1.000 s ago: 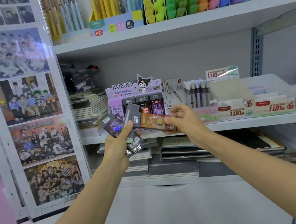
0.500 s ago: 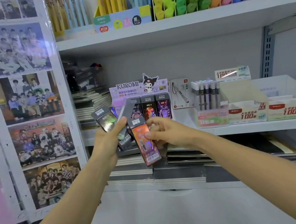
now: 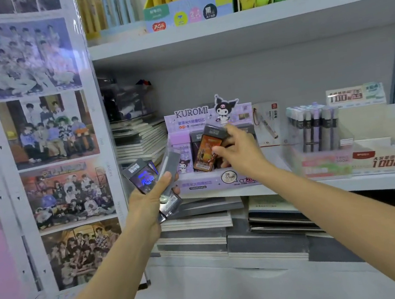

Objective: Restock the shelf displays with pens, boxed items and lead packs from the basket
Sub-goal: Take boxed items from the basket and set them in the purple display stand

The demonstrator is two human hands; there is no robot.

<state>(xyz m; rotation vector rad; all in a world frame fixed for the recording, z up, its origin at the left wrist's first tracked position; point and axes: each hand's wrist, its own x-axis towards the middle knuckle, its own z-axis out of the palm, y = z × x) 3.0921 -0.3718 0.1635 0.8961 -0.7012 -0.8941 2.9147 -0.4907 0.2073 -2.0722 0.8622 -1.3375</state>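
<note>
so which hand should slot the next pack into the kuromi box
Right: the right hand holds an orange lead pack at the Kuromi display box; the left hand grips spare packs.

Stationery shop: white shelves (image 3: 250,25) stocked with pen displays (image 3: 187,5), lead pack boxes (image 3: 217,182), stacked notebooks (image 3: 195,240), price labels.

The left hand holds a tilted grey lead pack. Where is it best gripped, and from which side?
I would pinch the grey lead pack across its flat faces at the free upper end, coming from above and the right. Its lower part sits under the thumb of the left hand, and the blue pack blocks the left side.
</note>
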